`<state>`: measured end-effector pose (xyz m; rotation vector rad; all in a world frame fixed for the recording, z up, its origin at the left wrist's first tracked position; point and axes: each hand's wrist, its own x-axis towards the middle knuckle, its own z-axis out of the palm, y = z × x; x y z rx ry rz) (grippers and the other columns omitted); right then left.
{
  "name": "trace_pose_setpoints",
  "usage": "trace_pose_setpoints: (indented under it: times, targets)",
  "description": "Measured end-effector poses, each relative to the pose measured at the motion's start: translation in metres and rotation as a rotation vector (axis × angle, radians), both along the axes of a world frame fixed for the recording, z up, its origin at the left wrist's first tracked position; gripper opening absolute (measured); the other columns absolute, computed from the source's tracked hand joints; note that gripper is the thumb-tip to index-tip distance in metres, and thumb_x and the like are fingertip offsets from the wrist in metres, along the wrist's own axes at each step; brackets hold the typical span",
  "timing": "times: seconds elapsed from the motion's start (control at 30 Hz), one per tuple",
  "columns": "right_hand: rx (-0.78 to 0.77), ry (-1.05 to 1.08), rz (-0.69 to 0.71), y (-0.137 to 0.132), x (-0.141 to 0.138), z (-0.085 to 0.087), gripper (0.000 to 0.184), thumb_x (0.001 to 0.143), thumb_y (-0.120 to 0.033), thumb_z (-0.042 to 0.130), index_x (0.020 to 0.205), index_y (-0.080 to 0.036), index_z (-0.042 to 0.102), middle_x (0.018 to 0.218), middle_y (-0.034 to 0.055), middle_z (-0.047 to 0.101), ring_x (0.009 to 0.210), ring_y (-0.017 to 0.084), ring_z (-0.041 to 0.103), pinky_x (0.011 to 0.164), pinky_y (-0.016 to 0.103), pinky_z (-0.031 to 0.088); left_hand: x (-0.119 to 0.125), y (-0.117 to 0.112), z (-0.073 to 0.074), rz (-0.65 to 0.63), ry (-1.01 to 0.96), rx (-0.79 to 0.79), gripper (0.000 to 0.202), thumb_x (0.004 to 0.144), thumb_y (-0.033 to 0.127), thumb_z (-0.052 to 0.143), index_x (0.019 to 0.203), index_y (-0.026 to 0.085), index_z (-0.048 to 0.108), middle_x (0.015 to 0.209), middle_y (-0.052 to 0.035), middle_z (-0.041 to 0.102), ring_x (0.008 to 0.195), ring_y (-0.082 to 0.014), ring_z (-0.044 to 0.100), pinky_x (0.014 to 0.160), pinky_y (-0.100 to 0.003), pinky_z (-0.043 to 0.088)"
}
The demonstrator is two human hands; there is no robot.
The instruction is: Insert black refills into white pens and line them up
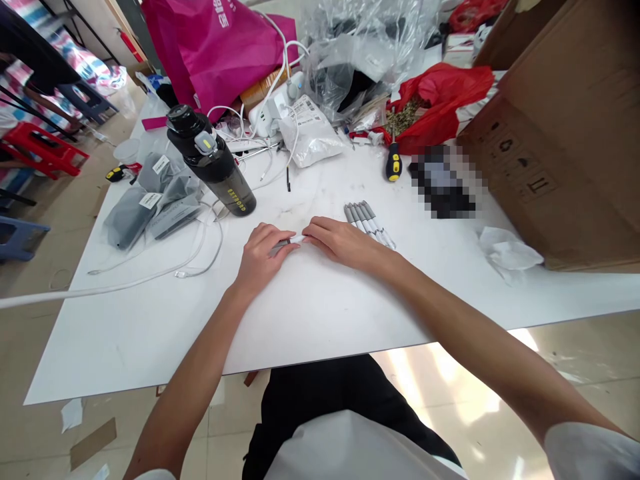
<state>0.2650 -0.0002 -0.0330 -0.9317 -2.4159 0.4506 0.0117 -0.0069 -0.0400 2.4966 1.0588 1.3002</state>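
Between my two hands, just above or on the white table, is a grey-and-white pen. My left hand pinches its grey end between thumb and fingers. At its white end, the fingers of my right hand are closed; they cover that tip. Several similar pens lie side by side in a row, a little beyond and to the right of my right hand. A black water bottle stands behind my left hand.
Bagged grey items and white cables lie on the left. Along the back are a magenta bag, a white packet, a screwdriver and a red plastic bag. A large cardboard box stands at right.
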Motion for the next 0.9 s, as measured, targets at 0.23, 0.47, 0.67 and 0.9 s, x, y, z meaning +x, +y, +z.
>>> trace_pose_setpoints:
  times: [0.23,0.47,0.67,0.9]
  targets:
    - [-0.018,0.007,0.016,-0.0003,0.0016,0.0003,0.023,0.119,-0.027,0.041,0.124,-0.021,0.063,0.119,0.0121,0.071,0.088,0.023,0.065,0.073,0.033,0.046,-0.0010,-0.0003,-0.0008,0.032,0.024,-0.012,0.011,0.101,0.027,0.086,0.111,0.024,0.082,0.092,-0.0030,0.077,0.090,-0.0212,0.069,0.081,-0.038,0.057]
    - [-0.050,0.012,-0.006,-0.0017,0.0000,0.0029,0.019,0.119,-0.030,0.046,0.126,-0.022,0.062,0.121,0.0126,0.072,0.090,0.024,0.067,0.074,0.034,0.046,-0.0012,0.0002,-0.0009,0.019,0.022,-0.016,0.010,0.102,0.030,0.085,0.109,0.024,0.081,0.090,-0.0031,0.076,0.088,-0.0214,0.067,0.081,-0.039,0.057]
    - [-0.038,-0.017,-0.033,-0.0026,0.0000,0.0036,0.028,0.121,-0.036,0.043,0.122,-0.020,0.066,0.114,0.0127,0.074,0.088,0.025,0.068,0.073,0.035,0.044,-0.0002,-0.0004,-0.0024,0.011,0.041,-0.025,0.010,0.104,0.032,0.083,0.110,0.025,0.081,0.091,-0.0033,0.076,0.088,-0.0216,0.066,0.083,-0.039,0.056]
    - [-0.042,-0.061,-0.004,-0.0025,0.0007,0.0033,0.025,0.119,-0.028,0.042,0.120,-0.019,0.065,0.114,0.0129,0.074,0.089,0.024,0.065,0.072,0.034,0.041,-0.0008,0.0017,-0.0022,-0.005,0.037,0.018,0.010,0.103,0.030,0.084,0.111,0.024,0.080,0.092,-0.0033,0.077,0.088,-0.0212,0.066,0.083,-0.039,0.057]
